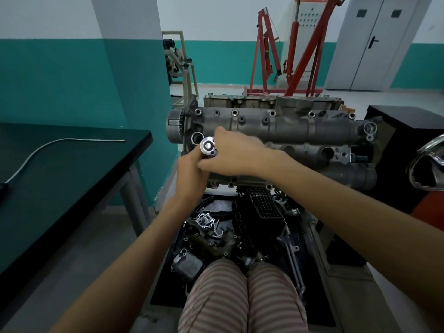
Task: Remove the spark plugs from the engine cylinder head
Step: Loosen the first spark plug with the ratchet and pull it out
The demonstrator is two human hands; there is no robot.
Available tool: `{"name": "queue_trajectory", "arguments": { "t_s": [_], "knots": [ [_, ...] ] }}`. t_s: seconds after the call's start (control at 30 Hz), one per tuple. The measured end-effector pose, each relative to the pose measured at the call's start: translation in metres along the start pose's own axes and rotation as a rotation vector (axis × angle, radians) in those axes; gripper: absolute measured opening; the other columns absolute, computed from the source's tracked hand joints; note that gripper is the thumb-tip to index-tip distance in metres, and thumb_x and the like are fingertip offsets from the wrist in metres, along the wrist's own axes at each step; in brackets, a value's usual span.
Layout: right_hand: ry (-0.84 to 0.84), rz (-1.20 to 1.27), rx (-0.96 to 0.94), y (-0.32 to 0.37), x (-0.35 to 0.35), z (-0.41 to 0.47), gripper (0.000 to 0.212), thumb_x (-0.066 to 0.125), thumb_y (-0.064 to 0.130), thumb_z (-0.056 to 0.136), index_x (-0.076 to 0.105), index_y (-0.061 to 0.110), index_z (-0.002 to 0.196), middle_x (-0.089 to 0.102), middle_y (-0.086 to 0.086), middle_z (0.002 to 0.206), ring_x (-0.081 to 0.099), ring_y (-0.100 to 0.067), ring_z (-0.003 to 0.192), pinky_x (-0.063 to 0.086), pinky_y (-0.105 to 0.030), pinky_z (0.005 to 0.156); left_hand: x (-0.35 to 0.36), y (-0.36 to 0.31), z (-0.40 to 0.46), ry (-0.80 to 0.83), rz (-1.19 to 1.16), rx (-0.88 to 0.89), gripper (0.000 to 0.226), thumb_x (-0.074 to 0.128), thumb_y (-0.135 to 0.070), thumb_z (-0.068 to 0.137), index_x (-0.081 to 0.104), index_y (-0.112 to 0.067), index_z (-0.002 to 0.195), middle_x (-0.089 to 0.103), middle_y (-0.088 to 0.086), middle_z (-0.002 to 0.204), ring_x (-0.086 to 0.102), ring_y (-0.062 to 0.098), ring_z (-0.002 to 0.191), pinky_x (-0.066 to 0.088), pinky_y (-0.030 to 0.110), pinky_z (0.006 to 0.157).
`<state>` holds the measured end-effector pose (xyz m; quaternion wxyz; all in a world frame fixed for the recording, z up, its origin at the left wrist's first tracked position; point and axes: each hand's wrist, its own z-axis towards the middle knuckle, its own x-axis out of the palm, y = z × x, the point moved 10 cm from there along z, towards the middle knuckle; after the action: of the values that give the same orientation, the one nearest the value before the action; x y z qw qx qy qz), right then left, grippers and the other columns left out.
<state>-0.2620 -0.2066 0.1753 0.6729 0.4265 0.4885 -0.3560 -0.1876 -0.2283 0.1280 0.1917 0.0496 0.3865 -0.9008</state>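
So, ratchet [208, 146] is gripped by both hands: left hand [189, 171] curled round its handle, right hand [230, 152] wrapped over it | cylinder head [300, 126] sits right under them | no removed plugs seen, probably all wells left.

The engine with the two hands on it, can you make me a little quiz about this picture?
1. True or false: both hands hold the shiny ratchet.
2. Where does the thin metal rod lie? A) on the dark table B) on the engine C) on the floor
3. Fill in: the crane at the back of the room is coloured ____.

Key: 1 true, the left hand and right hand both grip it over the engine. 2 A, the table. 3 red.
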Motion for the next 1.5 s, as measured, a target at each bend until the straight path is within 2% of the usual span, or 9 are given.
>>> {"name": "queue_trajectory", "arguments": {
  "t_s": [0.17,0.33,0.43,0.53,0.7,0.87,0.97,1.23,1.5],
  "knots": [
    [0.292,0.924,0.277,0.001,0.043,-0.011,0.014,0.051,0.021,0.087,0.051,0.007,0.086,0.051,-0.006,0.070,0.050,-0.015,0.059,0.053,-0.029,0.059,0.012,0.018,-0.004,0.083,-0.243,-0.271,0.018,0.043,-0.007,0.082,0.050,-0.006,0.065,0.049,-0.015,0.042,0.046,-0.003,0.044,0.040,0.016,0.044],
    [-0.092,-0.467,-0.118,0.015,-0.016,0.006,0.022,0.050,0.036,0.086,0.042,0.016,0.083,0.040,0.003,0.069,0.045,-0.018,0.066,0.027,-0.026,0.049,0.003,-0.031,0.016,0.184,0.193,0.191,0.033,0.043,-0.005,0.068,0.031,-0.035,0.059,0.040,-0.018,0.049,0.038,-0.001,0.047,0.028,0.007,0.047],
    [-0.212,-0.572,-0.210,0.022,-0.024,0.004,0.025,0.048,0.039,0.085,0.038,0.017,0.085,0.032,0.005,0.062,0.042,-0.019,0.063,0.024,-0.028,0.053,0.006,-0.031,0.015,0.163,0.184,0.192,0.035,0.042,-0.005,0.069,0.027,-0.034,0.056,0.036,-0.018,0.047,0.038,-0.006,0.047,0.027,0.006,0.046],
    [-0.159,-0.229,-0.084,0.007,-0.013,0.004,0.032,0.049,0.043,0.085,0.039,0.013,0.090,0.040,0.006,0.066,0.040,-0.009,0.056,0.024,-0.026,0.048,0.002,-0.019,0.010,0.067,0.083,0.113,0.041,0.043,0.002,0.072,0.036,-0.035,0.056,0.041,-0.015,0.042,0.040,-0.011,0.046,0.028,0.005,0.044],
    [0.400,0.874,0.235,0.000,0.045,-0.011,0.026,0.051,0.029,0.088,0.050,0.004,0.093,0.056,-0.011,0.082,0.057,-0.016,0.065,0.055,-0.028,0.060,0.020,0.014,0.002,0.134,-0.249,-0.252,0.026,0.042,-0.005,0.077,0.045,-0.025,0.061,0.051,-0.022,0.042,0.047,-0.006,0.039,0.039,0.009,0.041],
    [-0.072,-0.349,-0.141,0.013,-0.009,0.007,0.024,0.050,0.031,0.086,0.042,0.012,0.099,0.045,0.000,0.073,0.045,-0.019,0.061,0.032,-0.028,0.049,0.009,-0.011,0.015,0.198,0.221,0.107,0.031,0.044,-0.009,0.072,0.035,-0.035,0.058,0.056,-0.027,0.059,0.049,-0.013,0.055,0.031,0.006,0.047],
    [-0.183,-0.544,-0.256,0.024,-0.015,0.001,0.024,0.048,0.034,0.086,0.042,0.015,0.099,0.031,0.005,0.063,0.044,-0.022,0.065,0.028,-0.028,0.053,0.006,-0.009,0.011,0.146,0.292,0.091,0.028,0.047,-0.004,0.076,0.039,-0.026,0.060,0.045,-0.015,0.050,0.044,0.001,0.050,0.028,0.014,0.045],
    [0.139,1.034,0.310,-0.001,0.046,-0.013,0.036,0.050,0.029,0.089,0.037,0.001,0.109,0.049,-0.010,0.075,0.050,-0.015,0.064,0.052,-0.030,0.061,0.014,0.001,-0.002,0.088,-0.046,-0.117,0.022,0.038,-0.011,0.078,0.037,-0.023,0.060,0.037,-0.012,0.043,0.041,-0.007,0.040,0.032,0.007,0.041],
    [-0.204,-0.563,-0.232,0.019,-0.021,-0.001,0.029,0.048,0.039,0.085,0.035,0.014,0.091,0.034,0.005,0.061,0.031,-0.009,0.049,0.020,-0.026,0.045,0.006,-0.001,0.011,0.150,0.268,0.079,0.043,0.048,-0.003,0.077,0.033,-0.037,0.057,0.042,-0.018,0.048,0.048,-0.009,0.053,0.030,0.010,0.045]
  ]
}}
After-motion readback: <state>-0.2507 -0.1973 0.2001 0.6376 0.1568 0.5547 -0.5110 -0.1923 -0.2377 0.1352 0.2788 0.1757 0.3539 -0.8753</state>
